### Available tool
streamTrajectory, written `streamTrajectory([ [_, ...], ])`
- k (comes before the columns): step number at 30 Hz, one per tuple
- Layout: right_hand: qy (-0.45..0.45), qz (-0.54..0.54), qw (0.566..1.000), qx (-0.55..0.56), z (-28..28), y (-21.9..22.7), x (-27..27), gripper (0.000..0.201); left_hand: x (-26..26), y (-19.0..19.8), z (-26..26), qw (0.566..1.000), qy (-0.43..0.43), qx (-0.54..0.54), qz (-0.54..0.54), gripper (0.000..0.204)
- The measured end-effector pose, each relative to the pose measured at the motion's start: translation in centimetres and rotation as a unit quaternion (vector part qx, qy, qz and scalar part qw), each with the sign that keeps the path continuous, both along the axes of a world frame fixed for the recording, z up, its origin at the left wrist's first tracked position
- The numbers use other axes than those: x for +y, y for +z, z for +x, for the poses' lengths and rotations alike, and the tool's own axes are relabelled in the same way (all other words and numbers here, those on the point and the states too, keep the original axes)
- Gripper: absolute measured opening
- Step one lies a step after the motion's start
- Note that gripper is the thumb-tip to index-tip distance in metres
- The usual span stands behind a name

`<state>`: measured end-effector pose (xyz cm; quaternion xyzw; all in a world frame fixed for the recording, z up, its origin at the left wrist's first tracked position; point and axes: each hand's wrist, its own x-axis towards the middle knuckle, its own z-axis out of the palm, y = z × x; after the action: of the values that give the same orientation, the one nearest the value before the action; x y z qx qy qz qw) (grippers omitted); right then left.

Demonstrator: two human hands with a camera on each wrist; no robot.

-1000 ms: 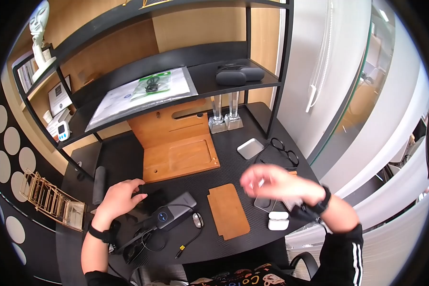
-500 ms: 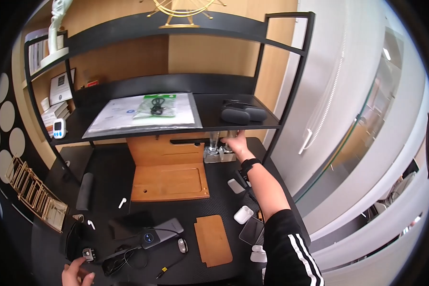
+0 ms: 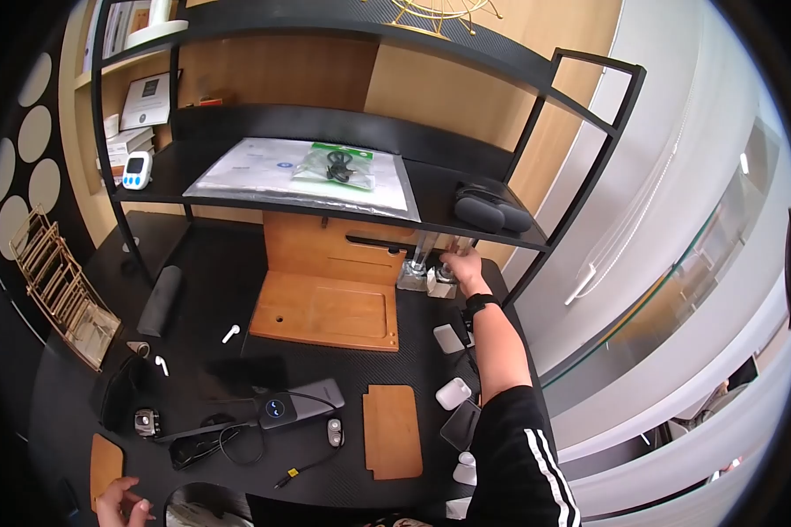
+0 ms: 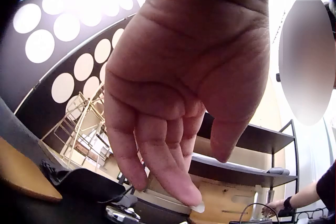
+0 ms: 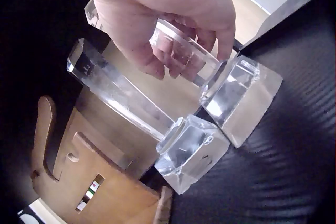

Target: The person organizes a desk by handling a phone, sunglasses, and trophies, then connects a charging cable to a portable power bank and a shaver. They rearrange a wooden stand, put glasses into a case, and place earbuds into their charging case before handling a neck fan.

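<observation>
At the back right of the desk, under the shelf, my right hand [image 3: 461, 266] grips the column of a crystal trophy [image 5: 231, 95]. The fingers curl round the clear shaft above its block base, and the base stands right at the desk top. A second crystal trophy [image 5: 191, 150] stands close beside it, with a brown wooden stand [image 3: 325, 309] to its left. Low at the front left, my left hand [image 3: 123, 507] hangs with loosely bent fingers and holds nothing. Nearest to it is a brown flat piece [image 3: 106, 470] at the desk's edge.
A power bank [image 3: 301, 406] with cables lies mid-desk, beside a brown leather-like panel [image 3: 393, 432]. Two white earbuds [image 3: 230, 334] lie apart on the left. A white case [image 3: 453, 393] and a phone [image 3: 461, 425] lie near the right arm. The shelf [image 3: 431, 176] overhangs the trophies.
My right hand has gone from above the front right of the desk to the trophy at the back and now grips it. The left hand has drawn back to the front left.
</observation>
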<state>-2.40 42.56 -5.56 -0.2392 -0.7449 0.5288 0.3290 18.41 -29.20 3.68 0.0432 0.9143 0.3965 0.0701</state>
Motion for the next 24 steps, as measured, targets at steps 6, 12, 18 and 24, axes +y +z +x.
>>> streamTrajectory([
  [6,0.026,-0.006,0.998,-0.055,2.5,1.5,-0.4,0.025,2.4,-0.6,-0.3,0.997,-0.015,-0.048,0.062,0.029],
  [12,0.125,-0.098,0.987,-0.032,3.1,1.8,-0.4,0.027,3.6,-0.4,0.4,0.994,-0.013,-0.079,0.072,0.027],
  [18,0.141,-0.170,0.975,-0.002,3.9,1.1,-1.9,0.032,3.9,-1.3,0.5,0.993,-0.034,-0.077,0.077,0.026],
  [24,0.202,-0.191,0.960,-0.033,5.6,1.4,-2.9,0.036,4.9,-0.9,-0.1,0.994,-0.058,-0.070,0.068,0.025],
])
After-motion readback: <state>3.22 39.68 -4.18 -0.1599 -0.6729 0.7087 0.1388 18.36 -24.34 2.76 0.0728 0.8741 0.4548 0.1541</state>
